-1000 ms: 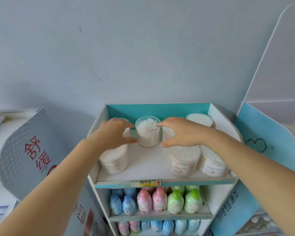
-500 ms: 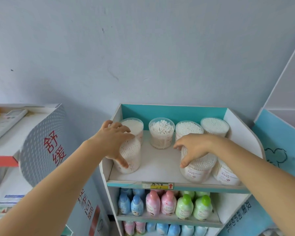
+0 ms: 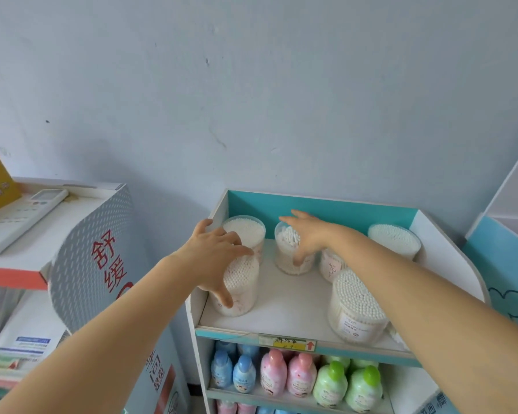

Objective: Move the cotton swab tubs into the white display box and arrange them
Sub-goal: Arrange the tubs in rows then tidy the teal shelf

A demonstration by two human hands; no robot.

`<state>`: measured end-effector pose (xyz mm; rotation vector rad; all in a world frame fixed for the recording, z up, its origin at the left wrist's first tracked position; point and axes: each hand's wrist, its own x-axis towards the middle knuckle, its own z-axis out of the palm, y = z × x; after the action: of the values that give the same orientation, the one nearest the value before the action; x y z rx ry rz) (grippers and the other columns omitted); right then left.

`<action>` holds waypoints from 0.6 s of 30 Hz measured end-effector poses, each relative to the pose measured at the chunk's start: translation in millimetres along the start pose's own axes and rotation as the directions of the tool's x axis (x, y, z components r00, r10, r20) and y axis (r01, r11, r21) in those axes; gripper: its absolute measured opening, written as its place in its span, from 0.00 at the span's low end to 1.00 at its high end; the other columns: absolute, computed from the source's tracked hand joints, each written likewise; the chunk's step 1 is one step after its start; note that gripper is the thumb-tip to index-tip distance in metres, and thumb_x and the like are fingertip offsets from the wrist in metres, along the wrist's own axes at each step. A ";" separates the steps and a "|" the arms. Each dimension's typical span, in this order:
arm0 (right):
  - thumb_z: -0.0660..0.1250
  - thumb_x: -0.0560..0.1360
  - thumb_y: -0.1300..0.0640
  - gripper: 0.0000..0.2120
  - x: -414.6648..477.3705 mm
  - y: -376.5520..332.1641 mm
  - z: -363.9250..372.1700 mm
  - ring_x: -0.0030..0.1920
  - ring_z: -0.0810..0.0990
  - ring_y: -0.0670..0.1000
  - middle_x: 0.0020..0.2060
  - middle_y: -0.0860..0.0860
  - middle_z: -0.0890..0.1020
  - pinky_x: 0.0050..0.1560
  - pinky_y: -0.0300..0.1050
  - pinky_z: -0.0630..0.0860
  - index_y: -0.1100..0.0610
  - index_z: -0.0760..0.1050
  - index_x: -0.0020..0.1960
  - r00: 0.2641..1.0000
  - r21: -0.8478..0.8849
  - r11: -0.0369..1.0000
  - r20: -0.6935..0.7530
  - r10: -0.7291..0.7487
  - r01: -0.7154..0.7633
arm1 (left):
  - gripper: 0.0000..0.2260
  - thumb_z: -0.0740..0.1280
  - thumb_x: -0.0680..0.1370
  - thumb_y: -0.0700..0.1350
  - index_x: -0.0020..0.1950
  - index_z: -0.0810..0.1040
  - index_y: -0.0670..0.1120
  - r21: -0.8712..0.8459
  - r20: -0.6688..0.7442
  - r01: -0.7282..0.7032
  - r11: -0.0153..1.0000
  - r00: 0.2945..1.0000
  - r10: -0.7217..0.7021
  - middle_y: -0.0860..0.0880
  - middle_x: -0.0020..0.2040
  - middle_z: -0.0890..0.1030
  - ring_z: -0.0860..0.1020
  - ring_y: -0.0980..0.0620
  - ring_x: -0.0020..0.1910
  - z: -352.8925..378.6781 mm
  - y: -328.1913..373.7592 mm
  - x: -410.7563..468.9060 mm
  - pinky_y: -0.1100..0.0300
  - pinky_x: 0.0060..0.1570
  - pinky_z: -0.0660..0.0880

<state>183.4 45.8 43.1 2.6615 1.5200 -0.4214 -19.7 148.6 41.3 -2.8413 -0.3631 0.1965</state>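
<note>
The white display box (image 3: pixel 284 309) with a teal back wall holds several clear tubs of white cotton swabs. My left hand (image 3: pixel 216 258) grips the front-left tub (image 3: pixel 241 294) from above and the side. My right hand (image 3: pixel 310 234) is wrapped around the tub in the middle of the back row (image 3: pixel 287 252), thumb on its front. Another tub (image 3: pixel 245 231) stands at the back left, one at the back right (image 3: pixel 393 239), and one at the front right (image 3: pixel 356 309). My right forearm partly hides a further tub (image 3: pixel 331 265).
Below the top shelf stand rows of blue, pink and green bottles (image 3: pixel 290 375). A grey-white cardboard stand with red characters (image 3: pixel 102 249) is at the left, with a white remote (image 3: pixel 24 219) on top. A blue panel (image 3: pixel 509 273) borders the box on the right.
My right hand left the front-right tub and reached back to the middle back tub. My left hand stays on the front-left tub. The view shifted slightly.
</note>
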 end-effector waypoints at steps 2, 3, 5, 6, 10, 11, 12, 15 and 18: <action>0.78 0.63 0.53 0.55 6.8 2.3 -0.8 0.77 0.44 0.56 0.78 0.51 0.43 0.75 0.56 0.53 0.46 0.43 0.78 0.998 -0.034 0.999 0.068 0.010 -0.008 | 0.44 0.71 0.60 0.69 0.72 0.57 0.63 -0.023 0.000 -0.001 1.000 1.000 0.001 0.55 0.69 0.65 0.64 0.52 0.68 -0.3 -0.8 0.5 0.43 0.70 0.41; 0.78 0.64 0.55 0.55 8.4 2.9 -2.2 0.77 0.45 0.55 0.78 0.51 0.45 0.75 0.54 0.55 0.46 0.43 0.78 0.997 -0.028 1.000 0.077 0.008 -0.006 | 0.44 0.71 0.60 0.69 0.72 0.57 0.63 -0.032 -0.003 0.000 0.999 1.000 0.000 0.55 0.68 0.65 0.64 0.52 0.67 -0.2 -1.0 0.6 0.44 0.70 0.41; 0.77 0.64 0.57 0.54 8.9 2.3 -5.2 0.76 0.52 0.55 0.77 0.52 0.50 0.73 0.50 0.60 0.47 0.45 0.78 0.998 -0.019 1.000 0.067 -0.002 0.004 | 0.42 0.71 0.60 0.68 0.71 0.58 0.63 -0.047 -0.005 0.009 0.999 1.000 -0.009 0.55 0.68 0.66 0.66 0.51 0.67 0.3 -1.0 0.0 0.44 0.70 0.40; 0.77 0.63 0.56 0.54 7.5 0.7 -6.7 0.75 0.55 0.55 0.76 0.52 0.53 0.72 0.50 0.62 0.48 0.45 0.78 0.998 -0.022 1.000 0.067 0.000 0.002 | 0.42 0.71 0.61 0.68 0.71 0.59 0.63 -0.052 -0.005 0.013 0.999 1.000 -0.014 0.55 0.68 0.66 0.66 0.51 0.67 0.3 -1.2 0.1 0.44 0.70 0.40; 0.75 0.65 0.41 0.51 -13.5 -15.3 -14.4 0.73 0.61 0.55 0.74 0.52 0.58 0.70 0.51 0.64 0.48 0.48 0.77 0.986 -0.125 0.992 0.167 -0.016 0.037 | 0.40 0.71 0.61 0.68 0.70 0.61 0.64 -0.093 -0.005 0.027 0.995 1.000 -0.028 0.55 0.68 0.67 0.66 0.52 0.67 0.2 -2.4 1.6 0.43 0.70 0.40; 0.72 0.66 0.38 0.49 -21.8 -20.5 -17.6 0.74 0.60 0.54 0.75 0.51 0.58 0.71 0.50 0.62 0.49 0.49 0.77 0.977 -0.159 0.985 0.213 -0.031 0.066 | 0.40 0.71 0.61 0.68 0.70 0.61 0.64 -0.097 -0.006 0.028 0.995 1.000 -0.029 0.55 0.69 0.67 0.66 0.53 0.67 0.9 -2.7 2.1 0.43 0.70 0.40; 0.70 0.67 0.36 0.48 -29.4 -25.0 -20.6 0.74 0.59 0.53 0.76 0.49 0.58 0.72 0.50 0.60 0.50 0.50 0.77 0.965 -0.182 0.979 0.260 -0.043 0.092 | 0.40 0.70 0.61 0.68 0.70 0.61 0.64 -0.100 -0.007 0.029 0.995 1.000 -0.030 0.55 0.69 0.67 0.66 0.53 0.68 2.0 -3.2 2.5 0.43 0.70 0.39; 0.69 0.69 0.36 0.46 -48.5 -34.2 -25.8 0.76 0.56 0.51 0.77 0.47 0.55 0.73 0.49 0.56 0.50 0.50 0.78 0.945 -0.150 0.976 0.311 -0.105 0.158 | 0.40 0.69 0.60 0.70 0.70 0.61 0.65 -0.111 -0.011 0.027 0.993 1.000 -0.028 0.55 0.69 0.66 0.66 0.53 0.68 3.7 -4.5 3.0 0.43 0.70 0.39; 0.73 0.68 0.42 0.47 -59.6 -39.4 -21.6 0.76 0.54 0.49 0.77 0.45 0.54 0.72 0.46 0.55 0.47 0.50 0.77 0.936 -0.006 0.976 0.284 -0.206 0.217 | 0.41 0.68 0.60 0.71 0.70 0.61 0.65 -0.102 -0.002 0.022 0.995 1.000 -0.022 0.55 0.70 0.66 0.65 0.54 0.69 3.4 -4.3 2.4 0.42 0.70 0.38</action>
<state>125.8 20.0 82.9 2.2933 1.7044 -0.7409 -18.9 154.1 39.0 -2.9358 -0.4145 0.1740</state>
